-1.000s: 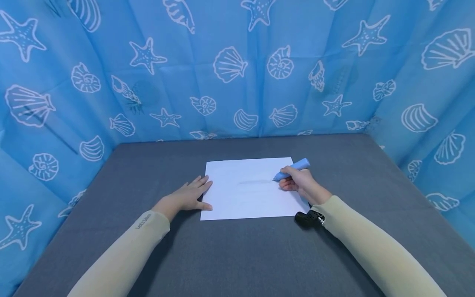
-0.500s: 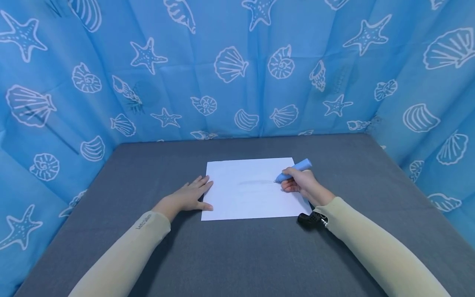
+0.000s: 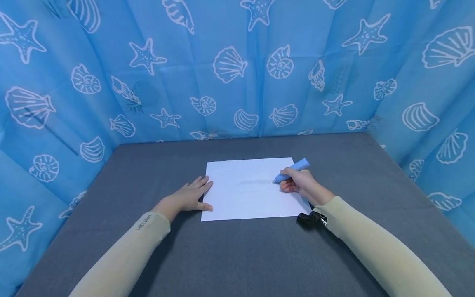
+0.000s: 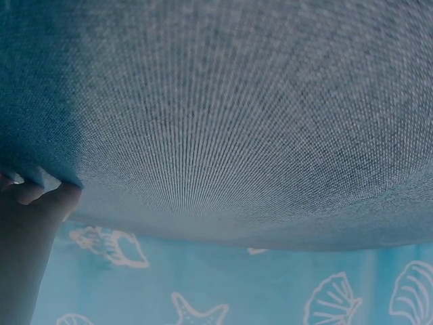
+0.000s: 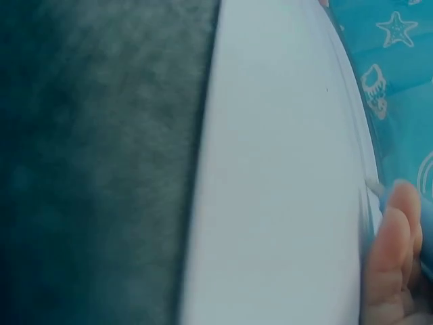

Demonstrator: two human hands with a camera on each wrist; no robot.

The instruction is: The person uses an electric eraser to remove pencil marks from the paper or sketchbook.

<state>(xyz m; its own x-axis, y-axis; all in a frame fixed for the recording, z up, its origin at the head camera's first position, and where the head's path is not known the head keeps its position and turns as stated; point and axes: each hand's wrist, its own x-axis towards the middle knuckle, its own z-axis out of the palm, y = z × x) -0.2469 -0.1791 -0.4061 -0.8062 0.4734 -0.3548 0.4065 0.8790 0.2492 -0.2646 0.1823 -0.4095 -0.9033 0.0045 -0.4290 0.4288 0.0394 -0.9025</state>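
Observation:
A white sheet of paper (image 3: 245, 202) lies on the grey cloth, with a faint streak across its middle. My right hand (image 3: 302, 184) grips a thick blue marker (image 3: 298, 165), its tip pointing down-left at the right part of the sheet. In the right wrist view, the curled fingers of my right hand (image 5: 394, 254) are beside the marker (image 5: 427, 230) at the edge of the paper (image 5: 284, 176). Spread and flat, my left hand (image 3: 187, 197) rests at the sheet's left edge; in the left wrist view only part of the left hand (image 4: 34, 220) shows.
The grey cloth-covered table (image 3: 237, 255) reaches back to a blue curtain (image 3: 193, 82) with white shells and starfish, which also hangs at both sides. A black device (image 3: 309, 220) is at my right wrist, by the paper's lower right corner.
The right hand and marker shifted slightly right, then slightly back left. The left hand stays in place on the paper's edge.

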